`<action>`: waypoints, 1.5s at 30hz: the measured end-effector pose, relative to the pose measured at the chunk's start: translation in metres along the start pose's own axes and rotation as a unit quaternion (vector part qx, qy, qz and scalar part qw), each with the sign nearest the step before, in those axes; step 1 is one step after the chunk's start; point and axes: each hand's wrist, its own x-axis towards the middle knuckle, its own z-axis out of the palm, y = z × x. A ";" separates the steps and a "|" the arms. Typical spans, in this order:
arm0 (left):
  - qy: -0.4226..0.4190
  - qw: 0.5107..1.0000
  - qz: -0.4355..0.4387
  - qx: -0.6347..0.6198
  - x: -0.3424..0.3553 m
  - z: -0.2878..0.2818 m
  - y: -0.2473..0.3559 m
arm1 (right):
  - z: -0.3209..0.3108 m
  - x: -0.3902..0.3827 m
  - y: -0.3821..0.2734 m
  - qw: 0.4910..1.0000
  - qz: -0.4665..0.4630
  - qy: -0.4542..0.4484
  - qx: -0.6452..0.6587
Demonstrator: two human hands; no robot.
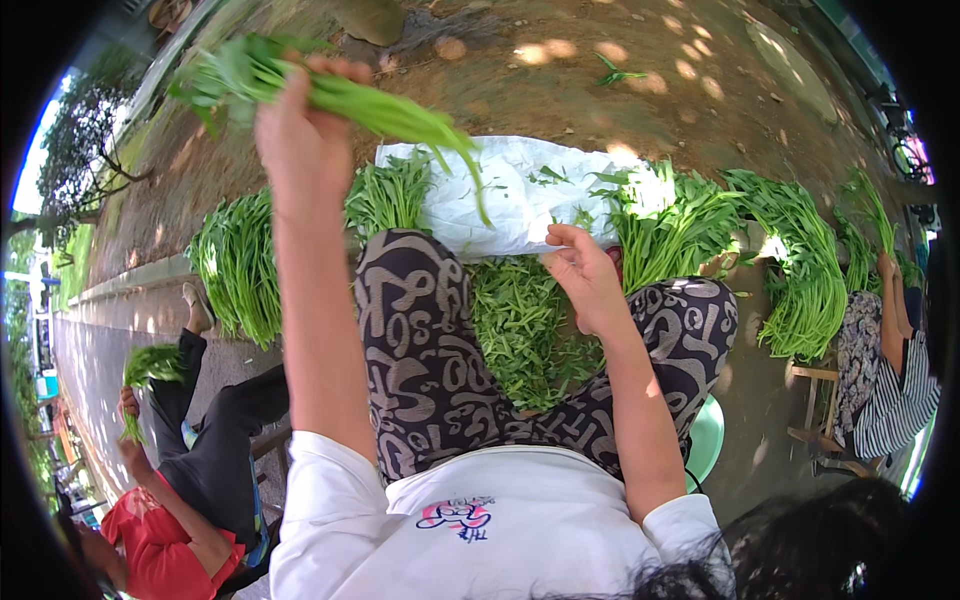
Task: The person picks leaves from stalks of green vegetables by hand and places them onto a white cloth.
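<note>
My left hand [305, 140] is raised at the upper left, closed round a bunch of leafy green stems [390, 115], slightly blurred. My right hand [582, 275] is by the near edge of a white plastic sheet [500, 170], its fingers loosely bent and apart, with nothing visible in them. Scattered leaves lie on the sheet. Between my patterned-trouser knees is a heap of loose leaves [520, 330]. Bunches of greens [390, 190] lie left of the sheet, and more [680, 225] lie to its right.
A co-worker in red [190, 520] sits at left holding greens. Another person in stripes [895, 390] sits at right beside more bunches [800, 280] and a wooden stool [805, 400]. A green basin [705, 445] is by my right leg. A low kerb [130, 280] runs behind the greens.
</note>
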 end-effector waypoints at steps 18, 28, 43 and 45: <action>-0.029 0.659 -0.332 0.674 -0.148 -0.285 -0.173 | 0.003 0.001 -0.023 0.994 0.096 -0.052 0.021; 0.060 0.659 -0.266 0.701 -0.180 -0.246 -0.193 | 0.006 0.006 -0.013 0.995 0.091 -0.042 -0.001; 0.095 0.822 -0.332 0.453 -0.198 -0.301 -0.194 | 0.014 0.007 -0.021 0.992 0.067 -0.107 0.019; 0.105 0.805 -0.320 0.489 -0.185 -0.274 -0.174 | 0.016 0.006 -0.020 0.992 0.065 -0.105 0.020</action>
